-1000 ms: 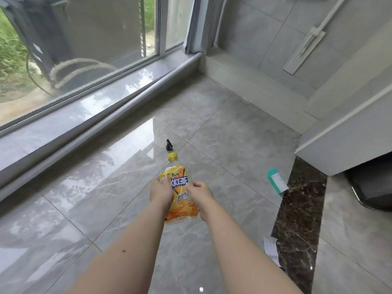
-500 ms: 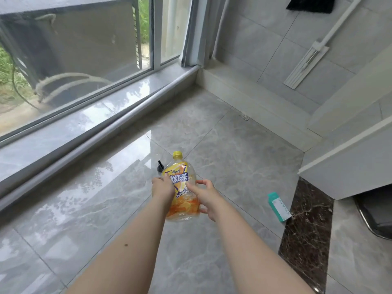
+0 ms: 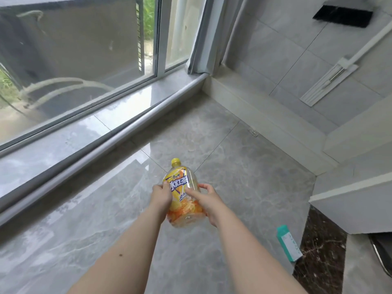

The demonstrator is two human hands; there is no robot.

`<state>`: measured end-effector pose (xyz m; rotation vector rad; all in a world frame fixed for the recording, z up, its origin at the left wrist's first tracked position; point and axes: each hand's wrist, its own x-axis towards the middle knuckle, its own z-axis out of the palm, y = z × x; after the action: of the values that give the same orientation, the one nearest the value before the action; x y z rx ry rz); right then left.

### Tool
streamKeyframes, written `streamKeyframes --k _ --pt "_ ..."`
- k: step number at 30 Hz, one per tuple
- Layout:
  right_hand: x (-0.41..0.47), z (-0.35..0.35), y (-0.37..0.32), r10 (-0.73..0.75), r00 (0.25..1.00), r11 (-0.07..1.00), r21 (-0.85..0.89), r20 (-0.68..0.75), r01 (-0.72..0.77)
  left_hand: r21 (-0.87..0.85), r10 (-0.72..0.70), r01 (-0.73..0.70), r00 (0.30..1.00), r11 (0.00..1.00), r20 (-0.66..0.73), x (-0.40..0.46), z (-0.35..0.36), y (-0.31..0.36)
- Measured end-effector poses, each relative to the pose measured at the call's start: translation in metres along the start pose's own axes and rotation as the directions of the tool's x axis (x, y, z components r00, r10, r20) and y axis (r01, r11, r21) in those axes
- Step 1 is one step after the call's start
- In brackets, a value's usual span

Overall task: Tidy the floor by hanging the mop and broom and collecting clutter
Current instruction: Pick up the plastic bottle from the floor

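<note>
A: How many things do you count here?

B: One plastic bottle [image 3: 184,196], one teal box [image 3: 289,242], one flat mop [image 3: 331,81] and one broom [image 3: 343,18]. Two hands, both on the bottle.

A: How are the hands set?

B: The left hand [image 3: 162,195] wraps the bottle's left side at the label; the right hand [image 3: 206,200] grips the right side, its fingers [image 3: 194,193] lying across the front. Both are closed on it, and the bottle is held in the air above the floor [image 3: 244,177], yellow cap pointing away, tilted slightly.

A: Where are the other pieces?

B: The mop and broom are up against the tiled wall at the far right, clear of the floor. The teal box lies flat on the floor near its right edge, just beside the dark marble strip [image 3: 320,251].

A: Room to move?

B: The grey tiles ahead are bare up to the window sill [image 3: 106,132] on the left and the raised ledge [image 3: 265,115] along the far wall.

A: Any writing?

B: The bottle's yellow-orange label carries large Chinese characters in white on blue, with orange fruit pictured below. The print on the box is too small to read.
</note>
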<state>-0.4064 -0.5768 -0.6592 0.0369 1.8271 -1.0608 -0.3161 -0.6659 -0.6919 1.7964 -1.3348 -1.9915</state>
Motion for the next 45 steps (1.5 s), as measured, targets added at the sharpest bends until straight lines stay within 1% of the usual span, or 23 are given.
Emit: streamKeyframes --k 5,9,12,15,18,23,29,32,35,41,45 --pt "0.050 0.009 -0.027 -0.038 0.998 0.999 -0.020 -0.049 0.038 -0.045 -0.019 0.019 1.000 0.999 -0.002 0.054 0.000 0.016" --pt "0.099 0.017 -0.043 -0.086 0.994 0.987 -0.142 -0.062 0.077 -0.063 -0.052 0.047 0.995 0.997 -0.085 0.092 0.004 0.027" --pt "0.137 0.019 -0.049 -0.109 0.994 0.964 -0.246 -0.015 0.102 -0.085 -0.083 0.072 0.987 0.994 -0.136 0.119 0.009 0.030" --pt "0.170 0.021 -0.049 -0.114 0.993 0.942 -0.316 0.025 0.116 -0.098 -0.112 0.094 0.975 0.991 -0.192 0.152 0.013 0.022" --pt "0.203 0.025 -0.042 -0.129 0.991 0.916 -0.380 0.029 0.130 -0.114 -0.136 0.112 0.964 0.987 -0.230 0.186 0.020 0.005" --pt "0.264 0.035 -0.020 -0.119 0.993 0.870 -0.481 0.003 0.105 -0.105 -0.191 0.169 0.949 0.980 -0.249 0.241 0.040 -0.035" --pt "0.337 0.050 0.024 -0.090 0.996 0.844 -0.532 -0.023 0.064 0.077 -0.186 0.208 0.956 0.975 -0.228 0.307 0.063 -0.083" --pt "0.368 0.053 0.046 -0.078 0.997 0.821 -0.569 -0.028 0.048 0.126 -0.204 0.242 0.946 0.962 -0.253 0.340 0.072 -0.111" --pt "0.389 0.053 0.068 -0.070 0.997 0.815 -0.579 -0.037 0.036 0.192 -0.231 0.300 0.921 0.934 -0.314 0.361 0.078 -0.133" --pt "0.411 0.056 0.106 -0.059 0.998 0.820 -0.571 -0.011 0.042 0.142 -0.285 0.360 0.880 0.922 -0.379 0.391 0.088 -0.168" --pt "0.419 0.061 0.117 -0.054 0.999 0.821 -0.568 0.004 0.047 0.142 -0.285 0.371 0.864 0.917 -0.416 0.399 0.090 -0.178"
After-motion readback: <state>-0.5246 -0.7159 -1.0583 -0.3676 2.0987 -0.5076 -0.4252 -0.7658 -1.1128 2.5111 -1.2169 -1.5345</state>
